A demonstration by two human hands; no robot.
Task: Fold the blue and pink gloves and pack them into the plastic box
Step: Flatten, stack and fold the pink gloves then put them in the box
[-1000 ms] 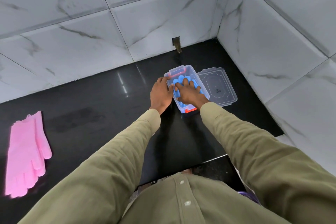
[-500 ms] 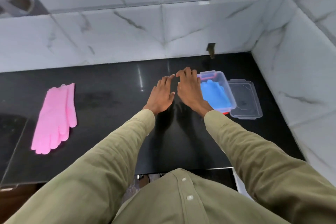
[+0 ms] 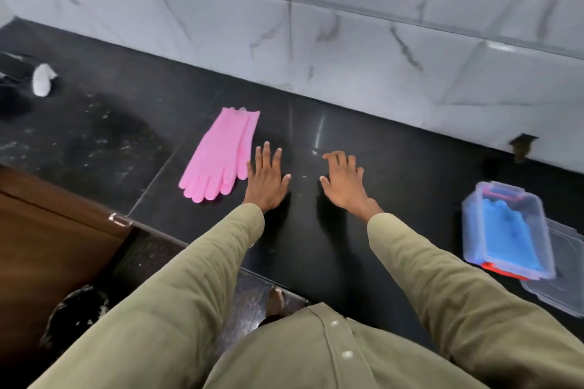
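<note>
Hands hover empty over the black bench (image 3: 316,246), left hand (image 3: 266,180) with fingers spread just beside the flat pink gloves (image 3: 221,155), right hand (image 3: 343,181) loosely splayed, blue gloves (image 3: 508,237) inside the plastic box (image 3: 467,208) at right.

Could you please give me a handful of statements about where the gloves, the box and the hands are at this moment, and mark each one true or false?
1. The blue gloves lie inside the plastic box. True.
2. The pink gloves are folded inside the box. False: they lie flat on the black counter, well away from the box.
3. The left hand is the hand nearer the pink gloves. True.
4. The right hand grips the box lid. False: it holds nothing, its fingers spread, and the lid lies beside the box.
5. The lid is snapped onto the box. False: the box stands open.
</note>
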